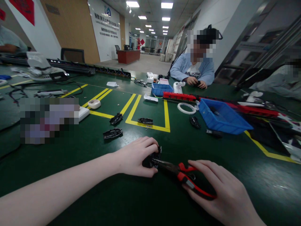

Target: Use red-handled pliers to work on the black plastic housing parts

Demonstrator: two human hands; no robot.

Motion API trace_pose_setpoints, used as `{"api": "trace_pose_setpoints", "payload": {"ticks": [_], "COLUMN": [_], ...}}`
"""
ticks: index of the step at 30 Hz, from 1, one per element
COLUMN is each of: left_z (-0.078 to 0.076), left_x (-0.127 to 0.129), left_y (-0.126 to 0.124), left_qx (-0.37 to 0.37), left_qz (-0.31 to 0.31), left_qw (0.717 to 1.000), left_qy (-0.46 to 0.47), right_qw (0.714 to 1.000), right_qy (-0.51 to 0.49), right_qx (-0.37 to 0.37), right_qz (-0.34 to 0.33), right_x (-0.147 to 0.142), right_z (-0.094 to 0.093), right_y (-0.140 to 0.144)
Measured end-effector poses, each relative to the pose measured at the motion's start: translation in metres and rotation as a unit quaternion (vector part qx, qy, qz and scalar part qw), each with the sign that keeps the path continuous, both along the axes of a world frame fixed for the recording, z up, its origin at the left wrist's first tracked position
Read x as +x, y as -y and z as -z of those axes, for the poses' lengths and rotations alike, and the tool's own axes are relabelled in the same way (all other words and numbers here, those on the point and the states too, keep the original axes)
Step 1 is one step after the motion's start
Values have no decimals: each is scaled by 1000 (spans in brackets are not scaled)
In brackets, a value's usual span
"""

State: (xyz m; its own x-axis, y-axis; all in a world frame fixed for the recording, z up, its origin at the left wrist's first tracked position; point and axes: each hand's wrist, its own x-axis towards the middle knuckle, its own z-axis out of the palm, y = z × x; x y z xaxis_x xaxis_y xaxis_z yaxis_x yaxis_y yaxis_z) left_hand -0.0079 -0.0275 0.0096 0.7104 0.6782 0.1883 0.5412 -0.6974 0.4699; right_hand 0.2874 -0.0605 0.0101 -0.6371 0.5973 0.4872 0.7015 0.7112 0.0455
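My left hand (138, 155) is closed around a small black plastic part (154, 159), holding it against or just above the green table; its far side is partly hidden by my fingers. In my right hand (218, 188) are needle-nose pliers (185, 177) with red and black handles. Their pointed jaws reach left to the black part and touch it or overlap it in view. Whether the jaws pinch anything I cannot tell. Beyond my left hand lie several similar black shells, among them one at the left (113, 134) and one on the yellow tape (145, 121).
A blue bin (223, 121) stands at the right, with a dark object inside. Farther back are a smaller blue tray (162, 89), a white tape ring (186, 108) and a cream tape roll (94, 104). A person in light blue (192, 67) sits across the table (94, 194).
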Motion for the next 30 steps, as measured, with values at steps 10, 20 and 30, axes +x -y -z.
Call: {"api": "trace_pose_setpoints", "payload": {"ticks": [10, 20, 30], "left_z": [1, 3, 2], "left_x": [0, -1, -1], "left_y": [-2, -3, -3], "left_qx": [4, 20, 24], "left_qz": [-9, 2, 11], "left_qw": [1000, 1000, 999], "left_qy": [-2, -21, -30], "right_qw": [1000, 1000, 995], "right_qy": [7, 7, -38], "right_qx": [6, 0, -86], "right_qz": [-9, -13, 18], "right_x": [-1, 2, 5], "right_z": [1, 0, 11], "right_y": [2, 0, -1]}}
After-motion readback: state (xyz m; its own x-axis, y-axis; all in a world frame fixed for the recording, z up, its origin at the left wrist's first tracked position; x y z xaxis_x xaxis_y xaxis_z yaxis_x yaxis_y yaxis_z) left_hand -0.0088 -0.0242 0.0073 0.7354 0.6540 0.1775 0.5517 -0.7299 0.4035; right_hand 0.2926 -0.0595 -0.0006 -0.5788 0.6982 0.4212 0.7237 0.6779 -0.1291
